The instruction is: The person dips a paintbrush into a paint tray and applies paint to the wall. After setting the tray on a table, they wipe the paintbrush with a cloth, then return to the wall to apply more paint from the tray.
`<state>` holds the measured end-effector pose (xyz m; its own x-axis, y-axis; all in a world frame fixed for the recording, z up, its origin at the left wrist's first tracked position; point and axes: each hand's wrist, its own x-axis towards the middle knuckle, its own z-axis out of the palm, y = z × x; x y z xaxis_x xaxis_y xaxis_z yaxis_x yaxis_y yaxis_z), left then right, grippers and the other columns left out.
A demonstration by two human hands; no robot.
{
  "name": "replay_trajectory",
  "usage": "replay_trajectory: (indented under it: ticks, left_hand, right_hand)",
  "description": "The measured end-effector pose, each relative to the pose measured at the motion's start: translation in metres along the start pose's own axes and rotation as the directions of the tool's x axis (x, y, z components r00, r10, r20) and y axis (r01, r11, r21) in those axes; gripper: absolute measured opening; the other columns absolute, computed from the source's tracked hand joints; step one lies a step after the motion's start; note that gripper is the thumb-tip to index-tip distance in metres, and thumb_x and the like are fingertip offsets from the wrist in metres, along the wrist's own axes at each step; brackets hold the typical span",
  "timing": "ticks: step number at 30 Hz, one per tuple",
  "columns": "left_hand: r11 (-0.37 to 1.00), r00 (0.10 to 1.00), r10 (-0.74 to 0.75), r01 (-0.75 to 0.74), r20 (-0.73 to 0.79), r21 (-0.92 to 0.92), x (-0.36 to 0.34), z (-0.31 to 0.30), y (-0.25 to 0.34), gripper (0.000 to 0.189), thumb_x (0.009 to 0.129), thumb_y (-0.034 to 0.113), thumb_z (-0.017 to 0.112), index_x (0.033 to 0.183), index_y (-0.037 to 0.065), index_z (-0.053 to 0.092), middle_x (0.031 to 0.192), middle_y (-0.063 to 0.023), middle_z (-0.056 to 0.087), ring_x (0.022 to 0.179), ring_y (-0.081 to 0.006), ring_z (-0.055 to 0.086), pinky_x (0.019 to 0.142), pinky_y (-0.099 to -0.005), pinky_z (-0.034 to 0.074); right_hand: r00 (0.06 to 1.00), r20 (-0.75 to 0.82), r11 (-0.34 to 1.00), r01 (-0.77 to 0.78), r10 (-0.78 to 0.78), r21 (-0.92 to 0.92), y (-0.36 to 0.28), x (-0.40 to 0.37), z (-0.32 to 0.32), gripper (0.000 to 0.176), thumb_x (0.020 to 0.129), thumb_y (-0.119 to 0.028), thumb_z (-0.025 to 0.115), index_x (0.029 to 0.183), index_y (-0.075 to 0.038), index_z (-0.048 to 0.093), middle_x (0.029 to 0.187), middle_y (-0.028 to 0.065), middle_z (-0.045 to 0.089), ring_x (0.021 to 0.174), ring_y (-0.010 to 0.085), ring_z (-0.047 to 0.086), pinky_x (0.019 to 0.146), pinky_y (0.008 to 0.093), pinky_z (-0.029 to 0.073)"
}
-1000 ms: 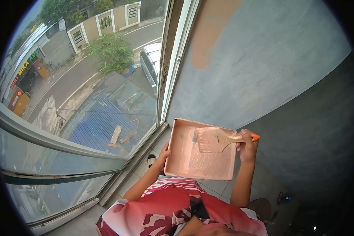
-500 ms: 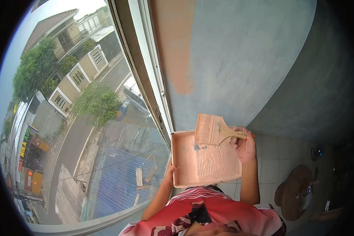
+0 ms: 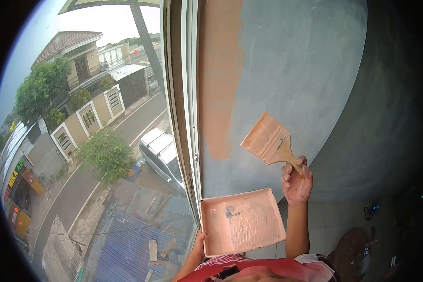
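Observation:
A wide paintbrush (image 3: 272, 141) with peach paint on its bristles is in my right hand (image 3: 297, 184), whose fingers wrap round the end of the wooden handle. The bristles point up and left, in front of the grey wall (image 3: 286, 61). Below and left of the brush is a paint tray (image 3: 239, 223) coated in peach paint, with a ridged area. My left hand (image 3: 201, 240) grips its left edge, partly hidden by the tray. A strip of peach paint (image 3: 218, 94) runs down the wall beside the window frame.
The white window frame (image 3: 192, 103) stands left of the painted strip. Through the glass show a street, a parked white car (image 3: 162, 152), trees and houses. A brown rounded object (image 3: 350, 254) is on the tiled floor at lower right.
The brush has risen from over the tray to in front of the wall, with its bristles tilted further up. The tray sits lower in view, and the view has shifted upward.

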<state>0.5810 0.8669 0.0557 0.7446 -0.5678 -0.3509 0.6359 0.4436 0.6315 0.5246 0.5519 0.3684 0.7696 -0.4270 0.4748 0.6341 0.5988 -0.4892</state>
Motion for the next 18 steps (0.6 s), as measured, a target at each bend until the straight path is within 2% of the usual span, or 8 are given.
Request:
replay_trajectory:
  ticks: [4, 6, 8, 10, 13, 15, 17, 18]
  left_hand:
    - [1.0, 1.0, 0.002, -0.003, -0.026, -0.025, -0.007, 0.012, 0.006, 0.083, 0.069, 0.011, 0.053, 0.151, 0.013, 0.039, 0.13, -0.0122, 0.056, 0.115, -0.0287, 0.058, 0.096, -0.0401, 0.052]
    - [0.999, 0.999, 0.038, -0.037, -0.023, 0.016, -0.009, 0.014, 0.004, 0.076, 0.07, 0.016, 0.055, 0.145, 0.013, 0.044, 0.117, -0.0117, 0.058, 0.103, -0.0289, 0.06, 0.089, -0.043, 0.054]
    - [0.999, 0.999, 0.049, -0.049, -0.023, 0.017, -0.01, 0.013, 0.003, 0.076, 0.07, 0.016, 0.055, 0.146, 0.013, 0.043, 0.118, -0.0117, 0.058, 0.103, -0.029, 0.06, 0.089, -0.0431, 0.054]
    - [0.998, 0.998, 0.064, -0.064, -0.016, 0.019, -0.007, 0.014, 0.005, 0.077, 0.07, 0.016, 0.055, 0.147, 0.013, 0.043, 0.119, -0.0118, 0.058, 0.103, -0.029, 0.06, 0.089, -0.0432, 0.054]
    - [0.998, 0.998, 0.066, -0.066, -0.001, 0.017, -0.005, 0.012, 0.003, 0.08, 0.07, 0.015, 0.055, 0.149, 0.012, 0.04, 0.121, -0.0121, 0.057, 0.104, -0.0288, 0.06, 0.089, -0.0425, 0.054]
    - [0.998, 0.998, 0.061, -0.061, 0.027, 0.006, -0.005, 0.012, 0.004, 0.086, 0.068, 0.011, 0.053, 0.153, 0.011, 0.036, 0.133, -0.0137, 0.054, 0.119, -0.0299, 0.057, 0.098, -0.0414, 0.051]
    - [0.999, 0.998, 0.05, -0.051, 0.039, 0.019, 0.004, 0.0, 0.0, 0.087, 0.068, 0.012, 0.053, 0.153, 0.01, 0.036, 0.134, -0.0141, 0.054, 0.12, -0.0303, 0.056, 0.098, -0.0414, 0.051]
    - [0.999, 0.998, 0.037, -0.039, 0.048, 0.035, 0.006, -0.005, -0.003, 0.087, 0.068, 0.012, 0.053, 0.153, 0.01, 0.036, 0.134, -0.0145, 0.054, 0.12, -0.0306, 0.056, 0.098, -0.0415, 0.051]
  right_hand:
    - [0.989, 0.132, 0.988, 0.09, -0.073, -0.128, 0.007, 0.0, 0.015, 0.034, 0.092, -0.028, 0.072, 0.109, -0.012, 0.048, 0.076, 0.0115, 0.061, 0.063, 0.0208, 0.059, 0.046, 0.0275, 0.048]
    - [0.985, 0.165, 0.987, 0.08, -0.057, -0.137, 0.007, -0.007, 0.012, 0.035, 0.091, -0.028, 0.074, 0.107, -0.009, 0.049, 0.076, 0.012, 0.064, 0.059, 0.0221, 0.063, 0.043, 0.0279, 0.047]
    - [0.971, 0.191, 0.857, -0.025, 0.143, -0.515, 0.006, -0.019, 0.007, 0.032, 0.093, -0.025, 0.073, 0.106, -0.005, 0.052, 0.076, 0.0134, 0.067, 0.058, 0.0232, 0.066, 0.044, 0.0268, 0.049]
    - [0.953, 0.255, 0.832, 0.004, 0.165, -0.555, 0.01, -0.025, 0.003, 0.025, 0.093, -0.017, 0.075, 0.101, 0.001, 0.059, 0.075, 0.0134, 0.069, 0.059, 0.0217, 0.069, 0.047, 0.027, 0.053]
    - [0.909, 0.204, 0.644, -0.087, 0.363, -0.76, 0.014, -0.032, 0.002, 0.018, 0.086, -0.005, 0.08, 0.093, 0.006, 0.068, 0.073, 0.0098, 0.068, 0.058, 0.0144, 0.068, 0.051, 0.0269, 0.056]
    - [0.909, 0.186, 0.578, -0.071, 0.373, -0.813, 0.008, -0.02, 0.006, 0.018, 0.086, -0.005, 0.08, 0.093, 0.006, 0.068, 0.074, 0.0099, 0.068, 0.059, 0.0139, 0.068, 0.051, 0.0262, 0.056]
    - [0.929, 0.142, 0.518, -0.06, 0.342, -0.853, -0.002, 0.002, 0.022, 0.016, 0.086, -0.004, 0.079, 0.088, 0.006, 0.067, 0.073, 0.0103, 0.068, 0.06, 0.0129, 0.068, 0.05, 0.0252, 0.056]
    - [0.938, 0.188, 0.481, 0.026, 0.292, -0.876, -0.014, 0.019, 0.04, 0.017, 0.086, -0.003, 0.079, 0.083, 0.005, 0.065, 0.07, 0.0104, 0.067, 0.057, 0.0133, 0.067, 0.05, 0.0257, 0.056]
